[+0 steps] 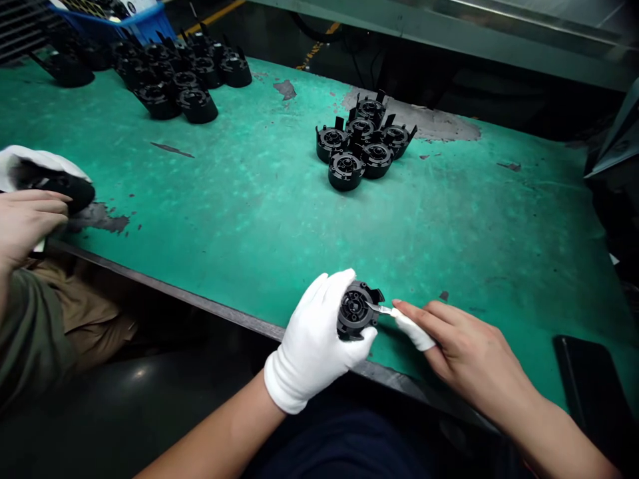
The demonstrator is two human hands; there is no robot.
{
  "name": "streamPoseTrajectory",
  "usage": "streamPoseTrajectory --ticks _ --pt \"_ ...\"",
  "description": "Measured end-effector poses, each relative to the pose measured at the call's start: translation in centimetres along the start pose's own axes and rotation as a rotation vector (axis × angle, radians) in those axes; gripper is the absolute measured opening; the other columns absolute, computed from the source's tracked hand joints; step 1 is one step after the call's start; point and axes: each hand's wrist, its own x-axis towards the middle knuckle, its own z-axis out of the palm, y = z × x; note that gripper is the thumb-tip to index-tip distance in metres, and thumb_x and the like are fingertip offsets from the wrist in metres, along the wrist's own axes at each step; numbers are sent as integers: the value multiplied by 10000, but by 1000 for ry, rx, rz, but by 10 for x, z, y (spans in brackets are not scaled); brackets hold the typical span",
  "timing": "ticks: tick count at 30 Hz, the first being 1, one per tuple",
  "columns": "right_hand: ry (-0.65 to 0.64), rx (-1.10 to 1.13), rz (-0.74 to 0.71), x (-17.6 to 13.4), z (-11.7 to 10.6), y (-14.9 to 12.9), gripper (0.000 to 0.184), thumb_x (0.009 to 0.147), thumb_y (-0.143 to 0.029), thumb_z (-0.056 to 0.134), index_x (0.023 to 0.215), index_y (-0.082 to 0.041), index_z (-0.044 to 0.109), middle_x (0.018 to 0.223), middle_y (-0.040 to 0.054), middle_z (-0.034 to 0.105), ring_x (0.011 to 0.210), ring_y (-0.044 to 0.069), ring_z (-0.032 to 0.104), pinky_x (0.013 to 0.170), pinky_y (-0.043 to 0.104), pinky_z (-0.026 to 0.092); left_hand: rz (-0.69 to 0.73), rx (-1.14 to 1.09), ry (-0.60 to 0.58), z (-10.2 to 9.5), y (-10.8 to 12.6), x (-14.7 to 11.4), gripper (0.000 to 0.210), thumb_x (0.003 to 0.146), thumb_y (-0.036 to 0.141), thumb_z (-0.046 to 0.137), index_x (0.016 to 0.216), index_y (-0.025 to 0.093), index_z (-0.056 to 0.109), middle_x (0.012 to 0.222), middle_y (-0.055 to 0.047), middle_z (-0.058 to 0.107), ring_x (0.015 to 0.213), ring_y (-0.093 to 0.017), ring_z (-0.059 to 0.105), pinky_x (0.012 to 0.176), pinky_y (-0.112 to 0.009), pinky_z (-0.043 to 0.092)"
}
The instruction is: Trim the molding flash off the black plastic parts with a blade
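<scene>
My left hand (317, 339), in a white glove, is closed around a round black plastic part (355, 307) near the table's front edge. The part's ribbed inner face is turned up, and a tab stands out at its far right. My right hand (456, 339) is ungloved apart from a white covering on the thumb. Its fingers pinch a small metal-bladed knife (382, 309), whose tip touches or nearly touches the inside of the part. Most of the knife's handle is hidden by the fingers.
Several similar black parts (346, 170) stand grouped on the green table (249, 199), with a larger cluster (194, 104) at back left. Behind it is a blue basket (150, 25). A co-worker's hands (27, 219) hold another black part at left. A dark phone-like object (592, 386) lies at right.
</scene>
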Motion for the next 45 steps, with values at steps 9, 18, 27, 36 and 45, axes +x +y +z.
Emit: streamPoseTrajectory --ticks 9,18,27,36,45 --pt "68 57 86 0 6 -13 423 1203 -411 276 1429 -269 604 894 8 574 801 193 596 659 321 394 -63 49 78 14 9 -9 738 840 356 736 1473 183 397 1394 -156 612 1335 -310 582 1172 -534 479" --pt "93 -133 144 5 11 -28 405 1127 -261 338 1400 -260 636 846 39 573 759 225 589 575 333 344 -81 59 95 19 13 -9 706 862 362 729 1466 195 404 1382 -151 616 1319 -316 591 1160 -545 491" --pt "102 251 172 -8 7 -18 274 1161 -321 393 1301 -266 622 1043 -1 700 820 208 684 656 314 472 -29 -2 -10 9 6 -7 786 857 297 707 1536 170 332 1485 -171 537 1402 -315 525 1182 -529 475" --pt "-60 372 56 -19 2 -17 410 1119 -225 340 1472 -260 546 1268 26 661 1055 225 676 817 352 559 -34 -51 -209 -12 -10 0 971 826 429 797 1594 193 250 1627 -175 384 1517 -329 388 1253 -541 387" --pt "-227 258 -17 -3 -9 -11 470 1066 -214 330 1466 -254 576 1185 53 691 929 256 700 754 371 583 -4 -70 -242 -8 -14 6 934 857 438 769 1598 214 247 1617 -166 399 1505 -329 408 1237 -534 411"
